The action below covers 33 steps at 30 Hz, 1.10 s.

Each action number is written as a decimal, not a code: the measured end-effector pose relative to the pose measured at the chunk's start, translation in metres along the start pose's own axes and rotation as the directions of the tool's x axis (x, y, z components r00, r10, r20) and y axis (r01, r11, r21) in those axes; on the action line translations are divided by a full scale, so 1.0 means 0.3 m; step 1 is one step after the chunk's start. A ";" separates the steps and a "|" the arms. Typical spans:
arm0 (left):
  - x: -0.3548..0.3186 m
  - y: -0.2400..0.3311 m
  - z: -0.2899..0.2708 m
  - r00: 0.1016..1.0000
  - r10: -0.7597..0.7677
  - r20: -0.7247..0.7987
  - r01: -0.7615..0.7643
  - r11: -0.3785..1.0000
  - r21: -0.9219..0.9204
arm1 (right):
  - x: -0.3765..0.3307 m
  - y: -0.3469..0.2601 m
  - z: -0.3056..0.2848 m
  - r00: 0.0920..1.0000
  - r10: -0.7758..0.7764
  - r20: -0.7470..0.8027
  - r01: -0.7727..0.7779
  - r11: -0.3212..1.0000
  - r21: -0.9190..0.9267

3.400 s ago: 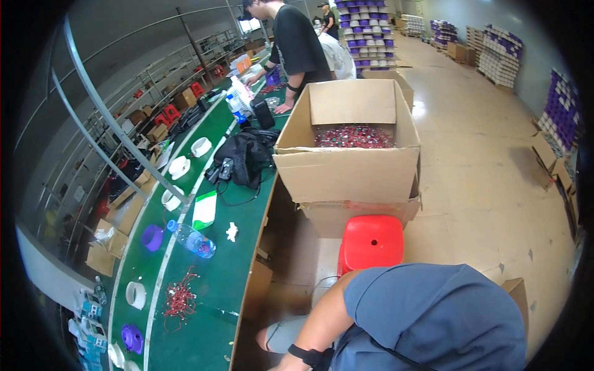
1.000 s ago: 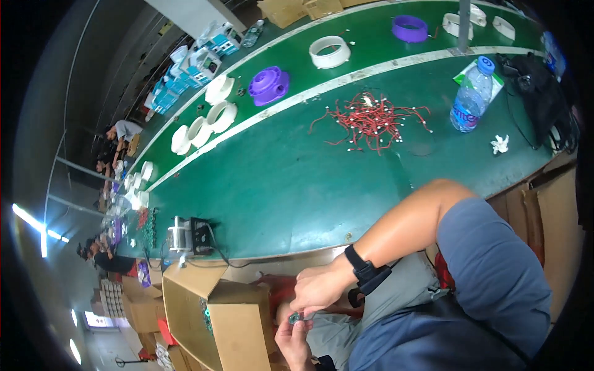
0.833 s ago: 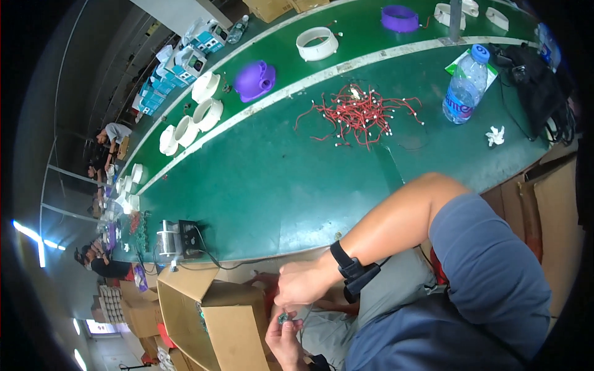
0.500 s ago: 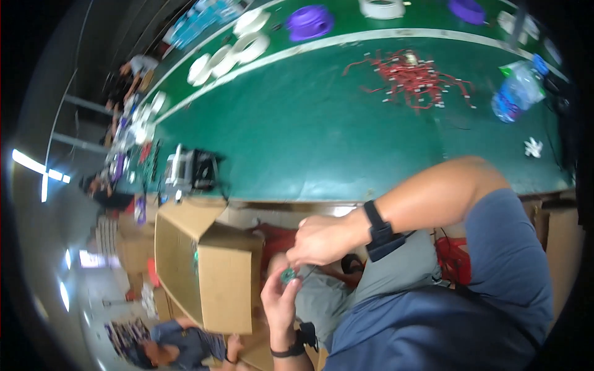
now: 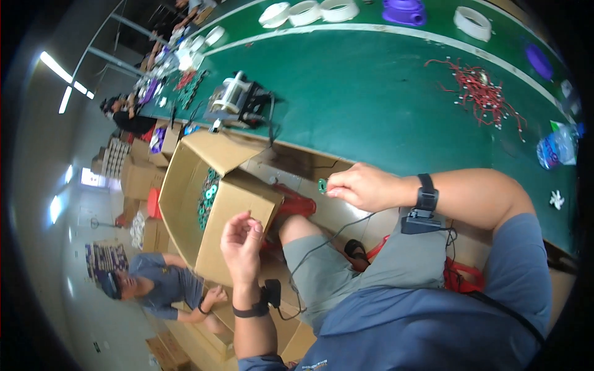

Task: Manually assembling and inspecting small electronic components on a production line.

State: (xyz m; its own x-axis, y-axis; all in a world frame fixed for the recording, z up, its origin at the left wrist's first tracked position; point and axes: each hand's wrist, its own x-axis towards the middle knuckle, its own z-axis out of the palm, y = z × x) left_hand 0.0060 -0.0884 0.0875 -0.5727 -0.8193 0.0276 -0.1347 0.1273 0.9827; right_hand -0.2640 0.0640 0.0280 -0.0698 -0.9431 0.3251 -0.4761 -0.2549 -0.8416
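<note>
My right hand (image 5: 365, 187) pinches a small green round piece (image 5: 322, 185), perhaps a circuit board, between thumb and fingertips, just off the table's near edge. Lower and to the left, my left hand (image 5: 241, 244) is raised in front of the cardboard box (image 5: 238, 204). Its fingers are loosely bent and apart from the thumb, with nothing visible between them. Inside the open box lie several green ring-shaped pieces (image 5: 209, 195), mixed with darker ones and a few white. Dark straps with small devices sit on both wrists.
Across the green table (image 5: 365, 99) lie red wires (image 5: 482, 96) with white ends, a plastic bottle (image 5: 557, 147) and a reel-like machine (image 5: 234, 99). White rings (image 5: 304, 12) and purple housings (image 5: 403, 11) line the far strip. A co-worker (image 5: 164, 278) sits at lower left, beyond the box.
The green piece has passed from my left hand to my right. My right hand moved up and right toward the table edge; my left moved left toward the box. The view has turned.
</note>
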 end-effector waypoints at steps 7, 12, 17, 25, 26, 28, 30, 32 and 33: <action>-0.055 0.005 -0.071 0.999 0.037 -0.039 -0.048 0.951 -0.307 | -0.019 0.015 0.056 0.995 0.023 0.093 -0.019 0.999 -0.044; -0.117 -0.007 -0.072 0.999 0.046 -0.029 -0.054 0.905 -0.422 | -0.013 0.007 0.071 0.985 0.068 0.160 -0.048 0.991 -0.126; -0.134 -0.016 -0.078 0.998 0.052 -0.036 -0.062 0.909 -0.411 | -0.020 0.020 0.081 0.989 0.026 0.147 -0.009 0.994 -0.110; -0.131 -0.023 -0.053 0.996 0.085 -0.030 -0.090 0.914 -0.394 | -0.026 0.012 0.077 0.980 0.041 0.194 -0.012 0.989 -0.147; -0.132 -0.020 -0.047 0.996 0.078 -0.033 -0.085 0.917 -0.389 | -0.028 0.015 0.079 0.983 0.020 0.181 0.004 0.992 -0.129; -0.131 -0.023 -0.044 0.997 0.070 -0.034 -0.077 0.920 -0.383 | -0.029 0.017 0.082 0.986 0.001 0.167 0.018 0.994 -0.110; -0.126 -0.034 -0.044 0.986 0.165 0.002 -0.154 0.923 -0.354 | -0.029 0.020 0.081 0.985 -0.004 0.175 0.022 0.994 -0.102; -0.122 -0.040 -0.052 0.983 0.175 0.052 -0.139 0.902 -0.408 | -0.029 0.019 0.081 0.983 -0.006 0.183 0.027 0.993 -0.111; -0.123 -0.041 -0.055 0.977 0.190 0.098 -0.125 0.878 -0.462 | -0.029 0.017 0.081 0.981 -0.011 0.193 0.035 0.992 -0.123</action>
State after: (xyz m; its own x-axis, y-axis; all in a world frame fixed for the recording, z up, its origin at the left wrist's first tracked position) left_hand 0.0421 -0.0691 0.0773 -0.6645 -0.7212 0.1958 0.3264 -0.0443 0.9442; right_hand -0.2446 0.0659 0.0105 0.1058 -0.9638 0.2447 -0.5826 -0.2595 -0.7703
